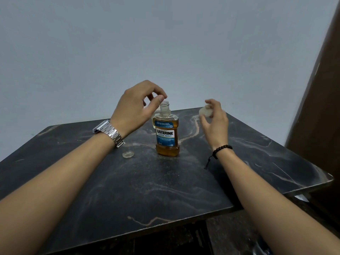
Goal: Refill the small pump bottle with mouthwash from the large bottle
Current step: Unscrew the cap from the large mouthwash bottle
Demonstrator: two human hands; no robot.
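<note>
While right hand [214, 118] pinches clear cap [206, 111] — large bottle [167, 133] stands uncapped.

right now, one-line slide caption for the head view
Right hand holds the clear cap beside the open amber mouthwash bottle; left hand hovers over it.

It looked like a plain room in a home, perhaps a bedroom or spare corner. A small dark marble-patterned table [165, 190] filled the lower half of the frame, pushed near a bare pale blue-grey wall [165, 43] across the top. At the right edge stood a brown panel [320, 107], possibly a door or wardrobe.
</note>
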